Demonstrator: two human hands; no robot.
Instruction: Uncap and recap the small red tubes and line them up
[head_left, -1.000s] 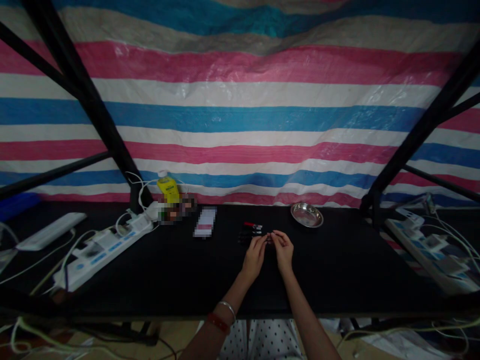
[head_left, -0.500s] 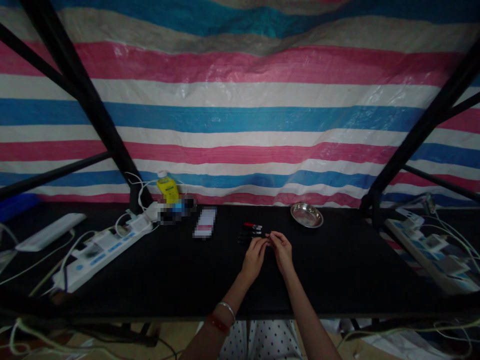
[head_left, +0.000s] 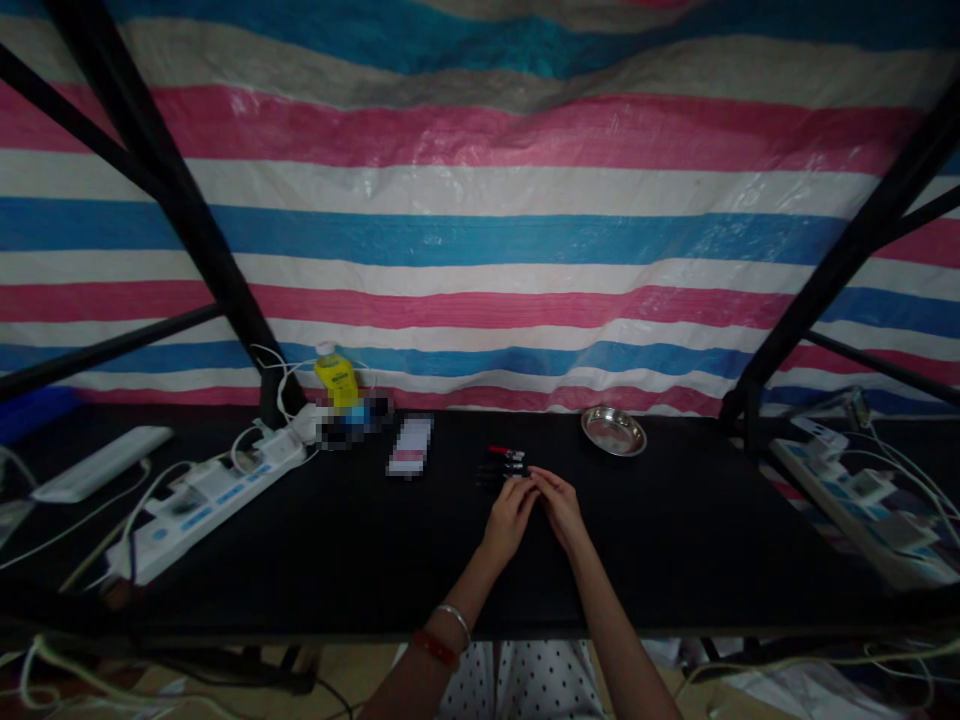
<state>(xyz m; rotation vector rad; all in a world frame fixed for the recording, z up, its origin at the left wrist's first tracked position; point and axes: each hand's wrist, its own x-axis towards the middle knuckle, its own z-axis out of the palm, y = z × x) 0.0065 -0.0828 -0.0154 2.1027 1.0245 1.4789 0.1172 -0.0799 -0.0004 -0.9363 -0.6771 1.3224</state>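
Note:
My left hand (head_left: 511,515) and my right hand (head_left: 561,506) meet at the fingertips, low over the black table. The fingers of both are pinched together; whatever lies between them is too small and hidden to make out. Just beyond the left fingers is a short red pen-like piece (head_left: 504,453) with a pale, shiny right end. Nearer to me, dark pen-like pieces (head_left: 497,468) lie roughly parallel to it, partly lost against the dark surface. My left wrist wears a silver bangle and a red band.
At the back right stands a round metal dish (head_left: 613,431). A blurred-out phone-like object (head_left: 410,446) lies left of the pens. Further left are a yellow bottle (head_left: 337,378) and a white power strip (head_left: 202,515) with cables. Another power strip (head_left: 862,500) sits at the right edge.
My right fingers have tipped down and slightly left, closing in over the left fingertips. My left hand and the pieces on the table stay almost where they were.

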